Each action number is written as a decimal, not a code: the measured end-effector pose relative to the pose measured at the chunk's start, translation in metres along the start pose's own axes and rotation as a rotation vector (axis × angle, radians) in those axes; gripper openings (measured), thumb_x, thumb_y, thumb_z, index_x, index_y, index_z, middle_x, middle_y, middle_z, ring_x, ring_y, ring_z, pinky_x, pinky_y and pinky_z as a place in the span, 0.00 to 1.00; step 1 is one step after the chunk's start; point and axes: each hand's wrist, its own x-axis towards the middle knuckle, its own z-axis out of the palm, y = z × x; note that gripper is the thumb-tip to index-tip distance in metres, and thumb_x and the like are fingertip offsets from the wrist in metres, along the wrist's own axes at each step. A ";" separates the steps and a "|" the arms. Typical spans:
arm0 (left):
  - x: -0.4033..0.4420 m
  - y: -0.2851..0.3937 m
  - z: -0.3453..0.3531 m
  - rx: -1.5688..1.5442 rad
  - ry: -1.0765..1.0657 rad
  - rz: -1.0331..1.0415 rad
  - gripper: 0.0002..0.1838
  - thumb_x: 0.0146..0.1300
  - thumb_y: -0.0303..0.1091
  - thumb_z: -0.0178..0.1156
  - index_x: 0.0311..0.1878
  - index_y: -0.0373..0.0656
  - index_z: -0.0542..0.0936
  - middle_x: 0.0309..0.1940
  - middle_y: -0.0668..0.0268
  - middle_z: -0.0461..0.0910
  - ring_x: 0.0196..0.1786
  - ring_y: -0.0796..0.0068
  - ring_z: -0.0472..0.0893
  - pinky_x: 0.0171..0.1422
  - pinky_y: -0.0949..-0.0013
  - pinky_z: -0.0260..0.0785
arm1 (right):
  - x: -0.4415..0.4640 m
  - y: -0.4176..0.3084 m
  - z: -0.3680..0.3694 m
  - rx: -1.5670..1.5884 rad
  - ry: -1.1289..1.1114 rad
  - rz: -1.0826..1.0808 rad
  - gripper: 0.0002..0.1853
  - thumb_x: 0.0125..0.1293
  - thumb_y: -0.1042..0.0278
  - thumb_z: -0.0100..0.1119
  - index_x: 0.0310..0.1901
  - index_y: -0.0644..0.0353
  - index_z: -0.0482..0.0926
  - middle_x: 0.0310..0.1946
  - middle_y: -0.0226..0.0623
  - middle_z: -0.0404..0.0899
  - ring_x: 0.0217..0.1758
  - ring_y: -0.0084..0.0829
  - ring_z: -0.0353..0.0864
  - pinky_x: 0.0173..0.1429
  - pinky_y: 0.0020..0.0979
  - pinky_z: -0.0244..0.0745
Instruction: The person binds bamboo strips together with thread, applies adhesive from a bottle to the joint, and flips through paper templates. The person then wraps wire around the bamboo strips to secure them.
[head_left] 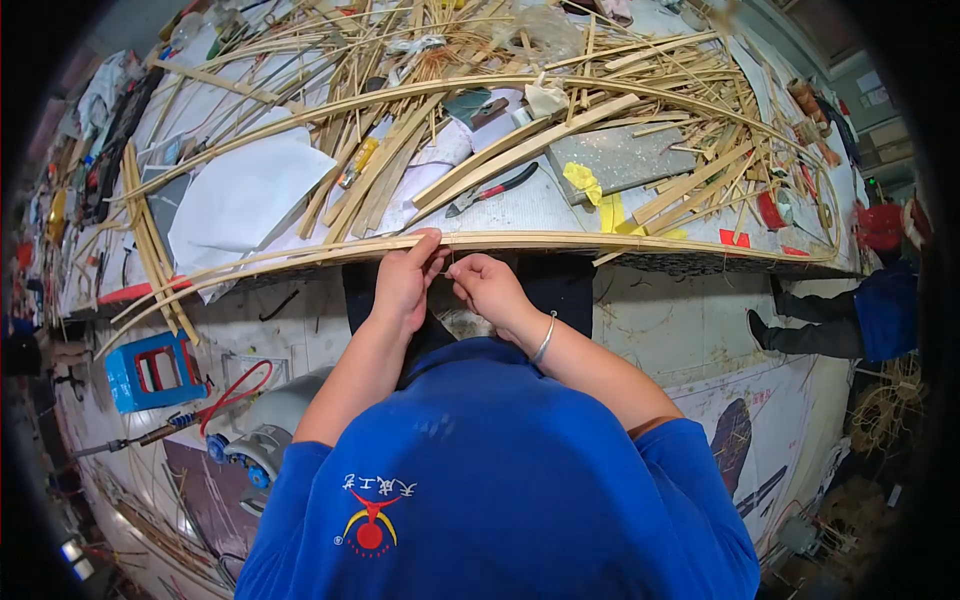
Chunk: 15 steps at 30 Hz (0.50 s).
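A long bent bamboo strip frame (pixel 560 240) runs along the table's front edge and curves back at the right. My left hand (pixel 408 275) is at the strips, its fingers closed on them from the near side. Just to the right, my right hand (pixel 488 288) is pinched near a thin thread or wire (pixel 452 262) that hangs from the strips; the thread is very fine and hard to make out. A bracelet is on my right wrist. Pliers (pixel 490 190) with red and black handles lie behind the strips.
Loose bamboo strips (pixel 400 150) cover much of the table, with white paper (pixel 245 190), a grey board (pixel 625 158) and yellow scraps (pixel 582 180). A blue stool (pixel 122 375) and a gas cylinder (pixel 290 410) stand at left. Another person's legs (pixel 820 322) show at right.
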 end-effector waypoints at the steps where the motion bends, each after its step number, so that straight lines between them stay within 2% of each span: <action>1: -0.002 0.002 -0.001 0.007 -0.009 -0.012 0.10 0.61 0.35 0.60 0.43 0.41 0.77 0.34 0.68 0.80 0.36 0.81 0.78 0.41 0.79 0.69 | 0.005 0.002 -0.001 -0.012 0.010 -0.022 0.06 0.67 0.69 0.51 0.33 0.58 0.76 0.19 0.25 0.71 0.17 0.14 0.62 0.20 0.19 0.55; 3: -0.003 0.007 -0.003 0.018 -0.029 -0.034 0.11 0.61 0.35 0.60 0.44 0.41 0.76 0.35 0.68 0.80 0.37 0.82 0.78 0.40 0.79 0.68 | 0.016 0.004 -0.004 -0.041 0.031 -0.067 0.05 0.66 0.70 0.51 0.34 0.57 0.76 0.19 0.25 0.71 0.16 0.14 0.62 0.19 0.19 0.54; 6: -0.008 0.014 -0.003 -0.058 -0.142 -0.081 0.12 0.63 0.35 0.58 0.47 0.41 0.75 0.36 0.66 0.80 0.39 0.79 0.78 0.41 0.78 0.68 | 0.021 -0.003 -0.007 0.051 0.015 -0.041 0.07 0.65 0.69 0.52 0.34 0.62 0.78 0.23 0.31 0.77 0.22 0.18 0.70 0.24 0.23 0.62; 9: -0.017 0.019 0.006 -0.087 -0.125 -0.125 0.13 0.64 0.34 0.56 0.49 0.40 0.73 0.38 0.63 0.79 0.42 0.74 0.79 0.44 0.76 0.70 | 0.019 -0.012 0.003 -0.108 0.164 -0.209 0.08 0.65 0.69 0.53 0.37 0.64 0.79 0.25 0.34 0.79 0.24 0.21 0.74 0.24 0.25 0.67; 11: -0.014 0.018 0.006 -0.043 -0.077 -0.152 0.12 0.65 0.33 0.55 0.49 0.39 0.72 0.41 0.59 0.79 0.44 0.70 0.79 0.50 0.71 0.72 | 0.011 -0.023 0.004 -0.158 0.210 -0.192 0.09 0.64 0.69 0.53 0.40 0.64 0.79 0.26 0.36 0.80 0.23 0.23 0.76 0.24 0.26 0.70; 13: -0.008 0.010 0.000 -0.045 -0.118 -0.071 0.12 0.64 0.32 0.56 0.49 0.38 0.72 0.42 0.58 0.79 0.45 0.68 0.79 0.55 0.69 0.71 | 0.014 -0.019 0.002 -0.059 0.178 -0.204 0.09 0.65 0.66 0.52 0.37 0.62 0.79 0.23 0.33 0.78 0.17 0.22 0.70 0.19 0.25 0.63; 14: -0.006 0.012 0.003 -0.052 -0.132 -0.091 0.12 0.64 0.31 0.56 0.49 0.38 0.72 0.42 0.58 0.79 0.45 0.68 0.79 0.56 0.68 0.71 | 0.011 -0.023 0.002 -0.049 0.196 -0.114 0.09 0.65 0.66 0.52 0.38 0.62 0.79 0.22 0.33 0.77 0.16 0.22 0.69 0.18 0.25 0.63; 15: -0.008 0.014 0.004 -0.060 -0.134 -0.116 0.12 0.64 0.30 0.56 0.49 0.37 0.72 0.42 0.57 0.79 0.45 0.67 0.79 0.56 0.67 0.71 | 0.021 -0.010 0.003 0.030 0.197 -0.182 0.09 0.64 0.67 0.52 0.39 0.62 0.78 0.22 0.32 0.77 0.16 0.21 0.69 0.18 0.24 0.63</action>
